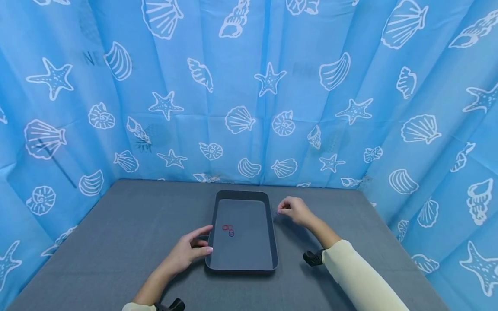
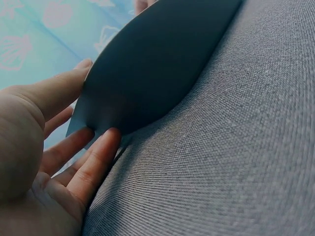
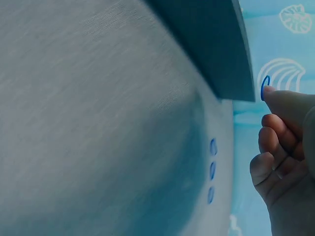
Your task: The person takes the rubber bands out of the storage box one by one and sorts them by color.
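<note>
My right hand [image 1: 296,210] is raised just beyond the tray's right side. Its thumb and index finger pinch a small, thin blue ring [image 3: 262,93], which sticks up past the thumb tip in the right wrist view. At the left side of the dark grey rectangular tray [image 1: 242,271], my left hand [image 1: 186,252] touches the rim and outer wall with thumb and fingertips, fingers mostly extended. Inside the tray, left of its middle, lie small red rings [image 1: 225,229] close together, with a dark blue one overlapping the nearest.
Three more blue rings [image 3: 212,170] lie in a row on the grey cloth-covered table [image 1: 155,207] by the right hand. A blue curtain [image 1: 218,95] with white shells and starfish hangs behind the table and along both sides.
</note>
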A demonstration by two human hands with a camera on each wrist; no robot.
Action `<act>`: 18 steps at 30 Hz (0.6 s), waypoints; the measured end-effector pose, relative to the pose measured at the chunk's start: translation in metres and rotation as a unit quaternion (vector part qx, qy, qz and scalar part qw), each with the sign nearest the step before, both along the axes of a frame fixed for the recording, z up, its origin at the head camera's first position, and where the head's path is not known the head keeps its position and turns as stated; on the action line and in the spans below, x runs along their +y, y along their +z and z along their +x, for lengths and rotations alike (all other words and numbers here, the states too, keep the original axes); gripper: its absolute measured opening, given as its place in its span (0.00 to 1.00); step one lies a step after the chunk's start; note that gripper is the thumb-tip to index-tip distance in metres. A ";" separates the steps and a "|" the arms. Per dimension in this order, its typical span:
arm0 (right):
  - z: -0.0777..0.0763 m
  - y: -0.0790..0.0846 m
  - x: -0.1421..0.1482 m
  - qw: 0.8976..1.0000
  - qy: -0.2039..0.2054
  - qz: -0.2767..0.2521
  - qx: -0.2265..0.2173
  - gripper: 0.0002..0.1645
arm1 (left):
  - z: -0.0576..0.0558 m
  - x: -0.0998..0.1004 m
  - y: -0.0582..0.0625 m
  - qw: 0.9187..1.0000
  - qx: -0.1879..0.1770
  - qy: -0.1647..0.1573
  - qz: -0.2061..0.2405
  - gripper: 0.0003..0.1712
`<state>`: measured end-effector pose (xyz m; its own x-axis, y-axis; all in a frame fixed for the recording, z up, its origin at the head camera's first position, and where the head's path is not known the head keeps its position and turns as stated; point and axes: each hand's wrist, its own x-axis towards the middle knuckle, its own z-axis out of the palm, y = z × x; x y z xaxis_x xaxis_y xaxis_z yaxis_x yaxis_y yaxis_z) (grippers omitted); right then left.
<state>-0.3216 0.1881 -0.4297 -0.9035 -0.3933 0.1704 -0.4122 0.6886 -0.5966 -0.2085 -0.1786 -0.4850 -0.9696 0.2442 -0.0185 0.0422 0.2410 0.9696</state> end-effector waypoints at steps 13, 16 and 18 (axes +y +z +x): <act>0.011 -0.022 0.037 1.000 -0.023 -0.001 0.017 0.06 | 0.000 0.000 0.001 1.000 0.012 -0.003 -0.006 0.36; 0.011 -0.024 0.040 0.999 -0.045 0.008 0.019 0.07 | 0.000 0.000 0.001 1.000 0.006 0.002 -0.007 0.36; 0.011 -0.024 0.041 0.998 -0.066 0.013 0.017 0.07 | 0.000 0.001 0.001 1.000 0.002 0.005 -0.008 0.37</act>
<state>-0.3108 0.2290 -0.4540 -0.9420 -0.2750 0.1925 -0.3355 0.7535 -0.5654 -0.2089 -0.1779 -0.4841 -0.9719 0.2347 -0.0179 0.0440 0.2560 0.9657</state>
